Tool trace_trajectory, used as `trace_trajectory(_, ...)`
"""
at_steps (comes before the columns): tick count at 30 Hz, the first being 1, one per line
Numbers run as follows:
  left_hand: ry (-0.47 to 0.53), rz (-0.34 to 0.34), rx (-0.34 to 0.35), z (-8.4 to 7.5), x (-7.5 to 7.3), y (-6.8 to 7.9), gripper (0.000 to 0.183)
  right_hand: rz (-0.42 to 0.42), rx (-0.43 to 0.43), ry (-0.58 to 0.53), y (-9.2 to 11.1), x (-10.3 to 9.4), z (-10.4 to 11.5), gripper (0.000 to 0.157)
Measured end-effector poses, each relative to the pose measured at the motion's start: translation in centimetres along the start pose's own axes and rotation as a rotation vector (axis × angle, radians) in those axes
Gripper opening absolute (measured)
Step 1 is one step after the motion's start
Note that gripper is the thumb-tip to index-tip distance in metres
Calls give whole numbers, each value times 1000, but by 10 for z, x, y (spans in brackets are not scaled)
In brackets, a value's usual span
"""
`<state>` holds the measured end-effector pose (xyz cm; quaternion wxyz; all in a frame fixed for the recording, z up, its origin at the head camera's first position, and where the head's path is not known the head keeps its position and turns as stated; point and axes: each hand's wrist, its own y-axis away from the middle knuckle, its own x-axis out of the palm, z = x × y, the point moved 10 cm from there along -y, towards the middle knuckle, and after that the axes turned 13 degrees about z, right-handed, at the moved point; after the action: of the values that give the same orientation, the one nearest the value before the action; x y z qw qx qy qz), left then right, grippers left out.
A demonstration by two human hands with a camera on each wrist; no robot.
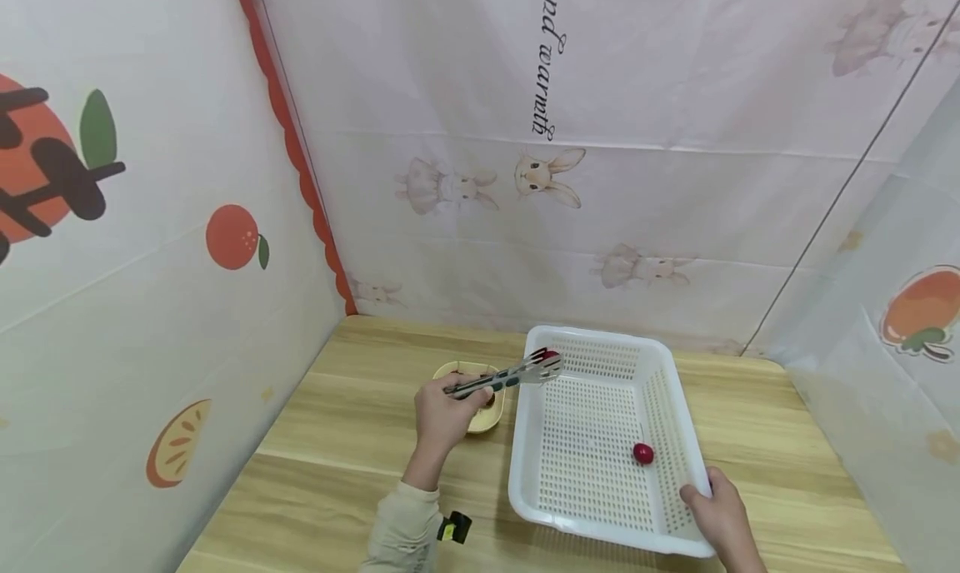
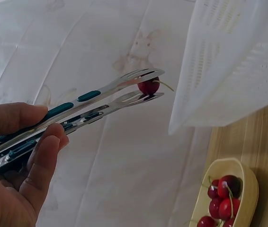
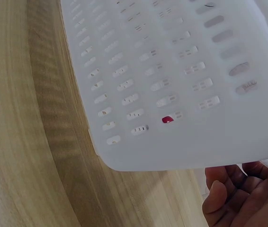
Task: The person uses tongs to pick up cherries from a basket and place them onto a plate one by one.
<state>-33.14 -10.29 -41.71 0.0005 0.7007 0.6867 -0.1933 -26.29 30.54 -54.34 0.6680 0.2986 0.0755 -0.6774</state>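
Note:
My left hand grips a pair of metal tongs with dark green inserts. Between the tong tips is a dark red cherry with its stem sticking out. In the head view the tips are over the left far part of a white perforated plastic basket. My right hand holds the basket's rim at the near right corner, thumb on top and fingers below. One cherry lies inside, near the right wall. Below my left hand, partly hidden by it, a pale yellow bowl contains several cherries.
The wooden table carries the basket and bowl, and a shadow lies under the basket's near edge. Printed sheets form a wall behind and others at both sides. A black band with a yellow tag is by my left sleeve.

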Motion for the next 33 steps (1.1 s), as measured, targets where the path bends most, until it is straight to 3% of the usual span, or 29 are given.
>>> trace_trajectory(8,21,-59,-91,17,-27,3,15,1,8,-19,-1,0,0,40)
trace_trajectory(18,22,-148,-154,34,-55,11,19,-3,-1,-21,-1,2,2,42)
trace_trajectory(27,-10,-218,-199,58,-71,19,19,-2,0,-13,-2,1,0,42)
trace_trajectory(33,-25,-239,-244,76,-74,24,21,2,-6,3,-1,0,0,42)
